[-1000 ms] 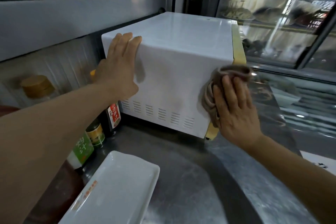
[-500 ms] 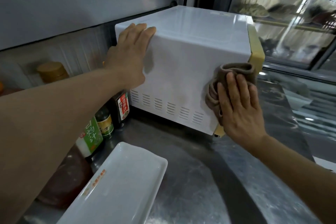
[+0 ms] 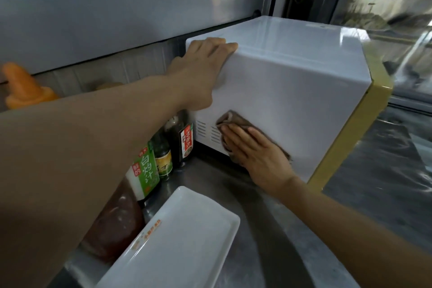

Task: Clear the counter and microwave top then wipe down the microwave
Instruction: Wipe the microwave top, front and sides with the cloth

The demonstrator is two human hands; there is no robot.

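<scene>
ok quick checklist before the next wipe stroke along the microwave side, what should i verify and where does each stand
1. Cloth flat against the microwave side panel, under the right hand: ok.
2. Left hand bracing the microwave at its upper rear corner, fingers over the top edge: ok.
3. Microwave top free of items: ok on the part in view.
4. Bottles beside the rear of the microwave, close to the cloth's path: not ok, they could get knocked.
5. White tray on the counter: not ok, that part of the job looks undone.
6. Panel clean: cannot tell.
</scene>
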